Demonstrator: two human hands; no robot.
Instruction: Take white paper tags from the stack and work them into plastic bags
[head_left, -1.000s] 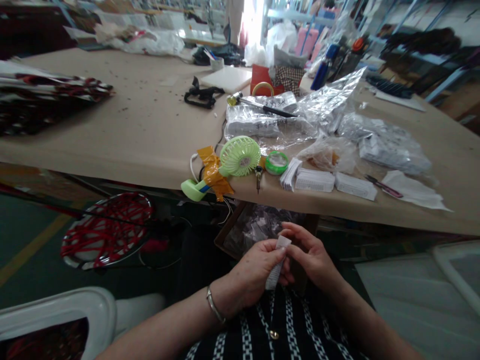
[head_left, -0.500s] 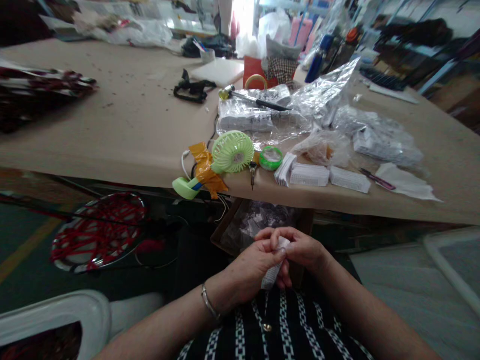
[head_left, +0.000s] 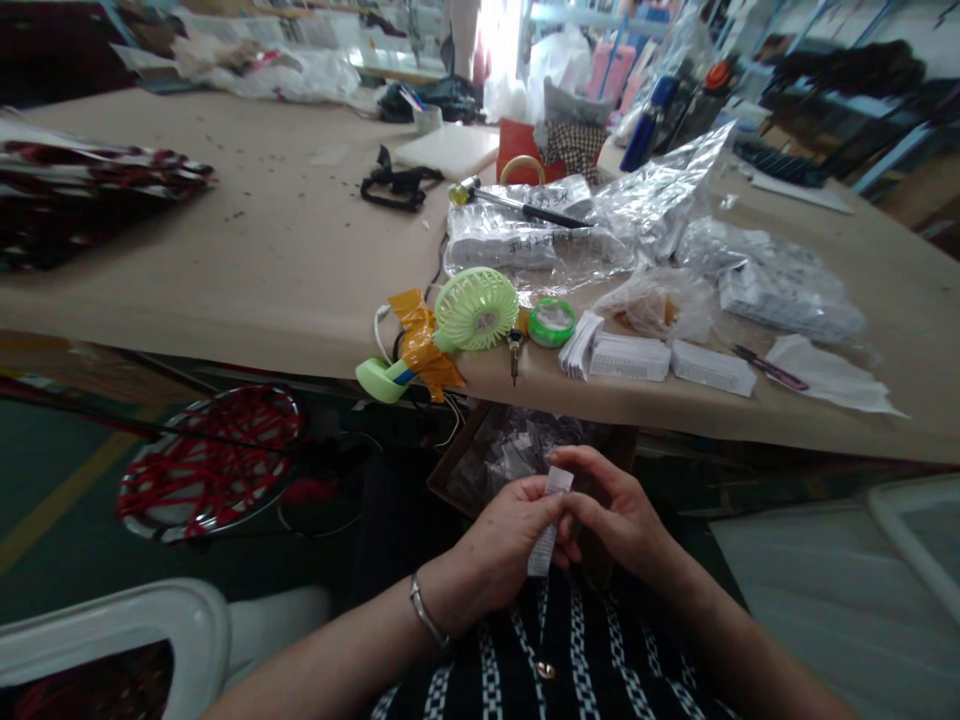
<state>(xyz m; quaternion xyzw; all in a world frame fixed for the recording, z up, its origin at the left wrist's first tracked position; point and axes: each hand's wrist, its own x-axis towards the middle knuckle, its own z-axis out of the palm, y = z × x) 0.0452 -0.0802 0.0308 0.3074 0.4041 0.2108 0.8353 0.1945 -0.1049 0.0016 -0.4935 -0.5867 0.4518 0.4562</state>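
Note:
Below the table edge, over my lap, both hands pinch one small white paper label (head_left: pixel 549 520). My left hand (head_left: pixel 501 545), with a metal bracelet at the wrist, grips the strip's left side with thumb and fingers closed. My right hand (head_left: pixel 615 515) pinches its upper end from the right. The strip stands nearly upright between the fingertips. Just beyond the hands sits a brown box of clear-bagged pieces (head_left: pixel 504 455). Stacks of white labels (head_left: pixel 628 357) lie on the table edge above.
The brown table (head_left: pixel 285 260) carries a green mini fan (head_left: pixel 475 312) taped with orange tape, a green tape roll (head_left: pixel 552 323), silvery plastic bags (head_left: pixel 660 195), a hammer-like tool (head_left: pixel 517 205) and folded red-black fabric (head_left: pixel 82 195). A red-strung round frame (head_left: pixel 214 460) lies on the floor; a white chair (head_left: pixel 120 630) stands lower left.
The hands stayed together on the label with small finger shifts; its top end now sticks up above the fingers. The view swung slightly and came back.

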